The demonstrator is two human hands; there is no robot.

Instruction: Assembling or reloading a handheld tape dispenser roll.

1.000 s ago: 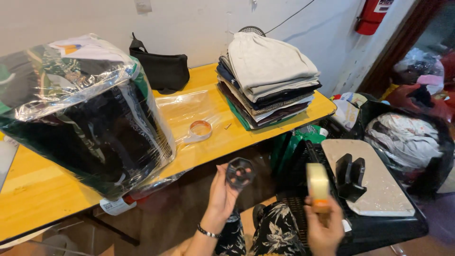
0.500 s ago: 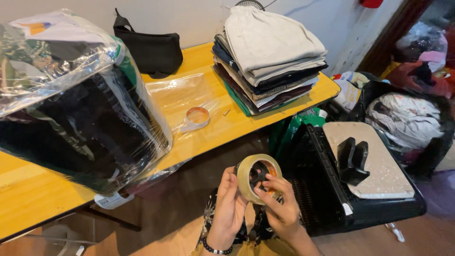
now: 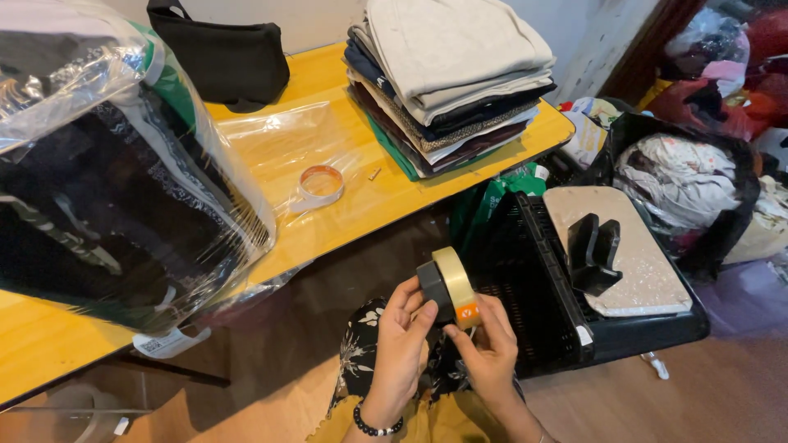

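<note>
Low in the middle of the view, both of my hands hold a roll of tan tape (image 3: 454, 280) with a black round core piece (image 3: 433, 289) set into its left side. My left hand (image 3: 400, 344), with a dark bead bracelet at the wrist, grips the black piece from the left. My right hand (image 3: 489, 353) pinches the roll from the right and below. The roll stands on edge, above my lap in a floral dark garment.
A yellow table (image 3: 369, 193) carries a big clear-wrapped bundle of dark clothes (image 3: 107, 189), a small tape roll (image 3: 320, 182), a black bag (image 3: 226, 57) and a pile of folded clothes (image 3: 451, 74). A black crate (image 3: 566, 328) with a board on top stands to my right.
My hands came together: the tape roll and the black round piece, held apart a second ago, are now joined. The view has tilted down and moved closer.
</note>
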